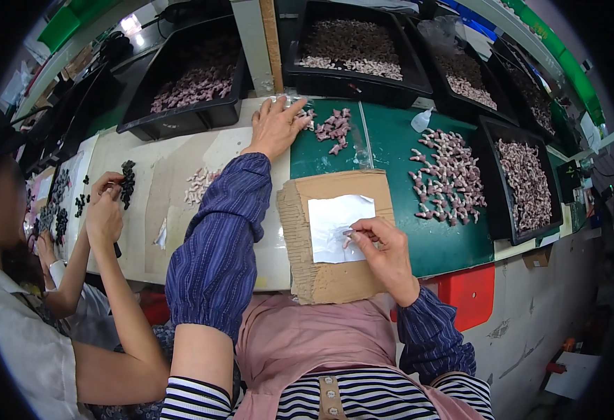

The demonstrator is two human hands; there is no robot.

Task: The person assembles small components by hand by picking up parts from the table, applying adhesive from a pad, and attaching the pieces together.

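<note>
Green tabletop [394, 143] near black bins [496, 192] of pinkish pieces [524, 183]

Five black bins [170, 126] filled with small pieces are showing clearly, and three loose groups of pinkish and pale pieces [450, 178] are lying outside them, these pieces overlapping too much for exact counting, as are the black pieces [128, 183] at the left. One piece of cardboard [349, 283] is bearing one white paper [328, 224], and one small white bottle [421, 122] is resting near the bins. Two blue sleeves [216, 245] are covering the person's forearms, two bare hands [274, 129] are showing beyond them, and three buttons [331, 395] are lining the shirt front.
</note>
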